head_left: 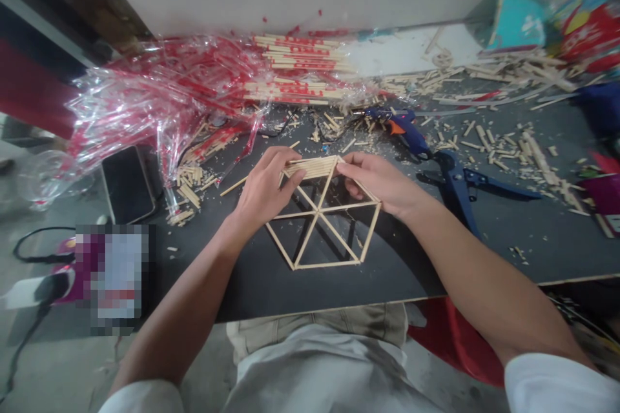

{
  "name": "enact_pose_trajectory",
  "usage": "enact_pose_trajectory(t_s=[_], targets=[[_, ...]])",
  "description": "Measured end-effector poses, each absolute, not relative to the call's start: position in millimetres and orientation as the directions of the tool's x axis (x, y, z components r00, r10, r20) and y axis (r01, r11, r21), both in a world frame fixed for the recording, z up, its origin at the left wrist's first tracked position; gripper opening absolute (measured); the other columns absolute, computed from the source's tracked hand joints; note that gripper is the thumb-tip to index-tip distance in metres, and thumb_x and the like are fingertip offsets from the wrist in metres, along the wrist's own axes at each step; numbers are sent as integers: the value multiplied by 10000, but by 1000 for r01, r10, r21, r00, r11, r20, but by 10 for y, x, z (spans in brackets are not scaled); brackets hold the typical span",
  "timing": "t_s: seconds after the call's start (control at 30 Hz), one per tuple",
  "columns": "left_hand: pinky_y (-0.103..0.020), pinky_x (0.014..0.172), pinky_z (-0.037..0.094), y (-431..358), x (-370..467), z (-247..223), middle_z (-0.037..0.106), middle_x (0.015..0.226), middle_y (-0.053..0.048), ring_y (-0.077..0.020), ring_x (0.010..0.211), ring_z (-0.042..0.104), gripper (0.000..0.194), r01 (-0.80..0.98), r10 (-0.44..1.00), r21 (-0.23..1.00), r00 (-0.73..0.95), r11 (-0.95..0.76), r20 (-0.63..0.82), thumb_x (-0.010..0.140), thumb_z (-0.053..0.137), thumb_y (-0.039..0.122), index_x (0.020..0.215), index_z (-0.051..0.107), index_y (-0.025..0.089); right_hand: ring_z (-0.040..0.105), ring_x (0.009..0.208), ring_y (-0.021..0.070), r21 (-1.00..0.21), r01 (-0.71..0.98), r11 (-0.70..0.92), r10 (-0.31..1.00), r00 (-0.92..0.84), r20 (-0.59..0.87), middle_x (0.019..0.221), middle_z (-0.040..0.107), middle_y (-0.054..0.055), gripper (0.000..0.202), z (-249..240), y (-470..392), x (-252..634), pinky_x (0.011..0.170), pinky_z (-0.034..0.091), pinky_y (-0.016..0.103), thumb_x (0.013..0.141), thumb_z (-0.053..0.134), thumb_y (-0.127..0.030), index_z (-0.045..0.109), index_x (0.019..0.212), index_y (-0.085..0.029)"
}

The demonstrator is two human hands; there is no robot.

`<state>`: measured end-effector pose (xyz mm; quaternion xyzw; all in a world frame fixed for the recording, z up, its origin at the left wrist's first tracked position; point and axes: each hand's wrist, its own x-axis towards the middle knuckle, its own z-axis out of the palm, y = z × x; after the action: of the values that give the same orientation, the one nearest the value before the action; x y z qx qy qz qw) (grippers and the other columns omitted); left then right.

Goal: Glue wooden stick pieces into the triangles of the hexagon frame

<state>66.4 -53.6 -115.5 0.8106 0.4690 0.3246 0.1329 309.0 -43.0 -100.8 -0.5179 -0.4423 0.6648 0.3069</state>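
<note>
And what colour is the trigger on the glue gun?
Orange; the trigger shows best in the head view.

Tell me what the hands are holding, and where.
The hexagonal stick frame: the left hand holds its far-left corner, the right hand its far-right corner.

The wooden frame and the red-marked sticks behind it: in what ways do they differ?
The wooden frame is a six-sided shape with spokes; the red-marked sticks lie side by side. The left hand and right hand hold the wooden frame, while neither touches the red-marked sticks. Both show thin, pale sticks.
</note>
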Motion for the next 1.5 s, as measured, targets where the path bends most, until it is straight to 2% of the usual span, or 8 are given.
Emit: enact_pose_trajectory(t_s=[0.13,0.27,0.57,0.7,0.9,1.1,1.33,1.5], targets=[[-277,715,551,-519,649,-1162,726,1135,-94,-172,923,704,234,701,905,583,235,-411,355,1044,573,361,1181,653,189,451,484,77,-946,155,-286,903,-287,-320,579,542,-49,335,-1020,-439,3123,450,371,212,888,792,-480,618,819,-202],[-264,694,530,-494,623,-1191,748,1095,-79,-147,841,691,233,701,933,632,140,-330,332,1032,586,379,1162,653,198,473,499,90,-948,260,-185,929,-268,-255,595,548,-40,384,-979,-456,3138,470,393,231,897,773,-547,608,803,-214],[-256,556,471,-485,619,-1188,730,773,-10,-130,597,644,307,474,981,871,189,-130,44,1005,600,474,1153,604,205,510,521,87,-950,301,-88,965,-210,-156,741,638,-3,354,-1020,-443,3185,514,391,261,953,712,-532,598,835,-218],[-237,547,479,-482,643,-1197,746,814,-29,-120,615,651,316,363,981,927,193,-88,17,983,626,470,1140,604,197,550,551,104,-940,338,-48,968,-217,-128,800,669,15,293,-1061,-437,3207,548,425,273,996,660,-480,612,862,-224],[-227,480,422,-436,645,-1231,670,723,31,-68,461,514,267,237,982,970,187,-53,8,963,658,427,1076,595,193,568,545,129,-918,395,-36,976,-184,-118,709,616,-2,247,-1037,-430,3193,557,430,288,994,650,-432,602,856,-233],[-212,491,382,-430,642,-1225,540,611,85,-67,468,516,242,209,982,977,186,-36,-4,960,661,395,1064,603,185,567,543,150,-915,403,5,978,-191,-78,722,626,6,368,-1109,-413,3196,540,428,312,939,674,-591,590,854,-243],[-207,503,425,-447,674,-1186,644,761,32,-62,533,533,333,151,978,988,206,-3,-29,885,753,387,1086,598,171,602,590,188,-834,544,93,990,-142,17,713,657,17,335,-1117,-426,3177,625,429,353,942,613,-568,566,857,-248],[-235,707,552,-457,674,-1183,771,989,-66,-128,793,713,433,183,975,983,218,0,-40,819,818,366,1134,606,159,572,592,188,-702,682,203,979,-155,132,709,659,29,229,-1113,-414,3192,644,398,349,943,579,-455,564,856,-244]])
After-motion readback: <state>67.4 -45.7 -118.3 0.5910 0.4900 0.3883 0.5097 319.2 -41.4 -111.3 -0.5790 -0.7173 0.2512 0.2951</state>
